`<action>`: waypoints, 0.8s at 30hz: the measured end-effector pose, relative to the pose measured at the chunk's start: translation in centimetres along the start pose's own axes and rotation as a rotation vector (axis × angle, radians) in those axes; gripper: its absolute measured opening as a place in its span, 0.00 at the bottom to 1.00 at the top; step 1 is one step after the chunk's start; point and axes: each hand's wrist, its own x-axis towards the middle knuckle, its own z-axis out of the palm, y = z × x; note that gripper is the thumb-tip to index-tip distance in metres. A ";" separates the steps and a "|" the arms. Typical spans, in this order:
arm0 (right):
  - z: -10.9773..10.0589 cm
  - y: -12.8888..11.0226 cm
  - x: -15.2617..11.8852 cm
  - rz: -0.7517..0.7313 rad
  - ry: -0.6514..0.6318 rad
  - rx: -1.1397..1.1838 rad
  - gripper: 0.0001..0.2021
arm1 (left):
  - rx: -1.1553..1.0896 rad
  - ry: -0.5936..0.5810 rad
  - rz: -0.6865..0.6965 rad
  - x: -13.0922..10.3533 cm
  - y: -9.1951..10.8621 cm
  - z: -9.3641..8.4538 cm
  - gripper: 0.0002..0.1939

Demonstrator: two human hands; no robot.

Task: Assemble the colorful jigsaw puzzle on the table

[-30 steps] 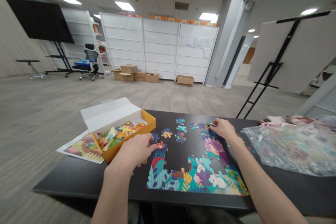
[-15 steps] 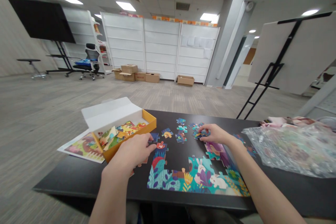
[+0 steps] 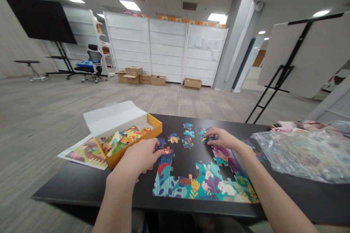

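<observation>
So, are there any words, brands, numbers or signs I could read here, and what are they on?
No text is legible.
White paper sheets on the tall white slatted shelving: too small to read.
Brown cardboard box with a reddish marking: too blurred to read.
Orange items atop the shelving: any print is too small.
Colourful, partly assembled jigsaw puzzle: pictures, no lettering I can make out.

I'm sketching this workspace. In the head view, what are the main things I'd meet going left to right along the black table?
Printed sheet, open yellow box, loose orange-patterned puzzle piece, column of three loose pieces, right hand, clear plastic bag.
</observation>
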 end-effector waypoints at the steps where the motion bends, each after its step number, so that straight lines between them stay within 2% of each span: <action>1: 0.0 0.0 0.0 -0.011 0.006 -0.008 0.12 | 0.002 0.002 0.000 0.0 0.1 0.0 0.14; 12: -0.1 0.4 -0.1 -0.032 0.016 -0.101 0.09 | 0.032 -0.015 0.009 -0.2 0.3 -0.2 0.16; 16: 0.6 -0.2 0.2 -0.022 0.133 -0.179 0.11 | 0.047 -0.022 0.010 -0.2 0.5 -0.3 0.15; 20: 2.1 -0.9 1.0 0.055 0.270 -0.307 0.13 | 0.036 -0.013 0.024 -0.2 0.6 -0.2 0.15; 24: 3.0 -1.4 1.8 0.129 0.254 -0.396 0.13 | 0.034 0.013 0.024 -0.2 0.7 0.0 0.15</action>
